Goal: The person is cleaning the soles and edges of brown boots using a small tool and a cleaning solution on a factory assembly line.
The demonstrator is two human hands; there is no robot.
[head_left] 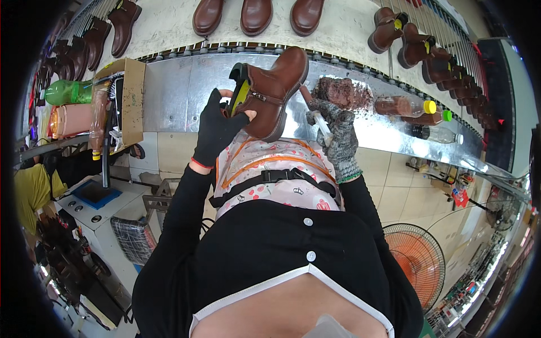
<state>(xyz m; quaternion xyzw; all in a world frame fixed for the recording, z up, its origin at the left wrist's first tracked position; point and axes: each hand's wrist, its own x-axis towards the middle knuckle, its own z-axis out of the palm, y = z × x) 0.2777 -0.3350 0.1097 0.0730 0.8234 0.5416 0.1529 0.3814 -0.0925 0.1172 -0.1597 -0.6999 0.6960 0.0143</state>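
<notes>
The black-gloved left hand (218, 125) grips a brown ankle boot (273, 84) by its shaft, above the metal bench (174, 84); the tilt, toe pointing far and right, apparently presents the sole edge to the grey-gloved right hand (340, 135), closed around a pale-handled, brown-tipped applicator (322, 125). Whether tip and sole touch cannot be told. A brown-smeared block (341, 93) lies just beyond the right hand, presumably for easy reach. The boot shows a smooth, softly shining upper, buckled strap and yellow-green lining.
</notes>
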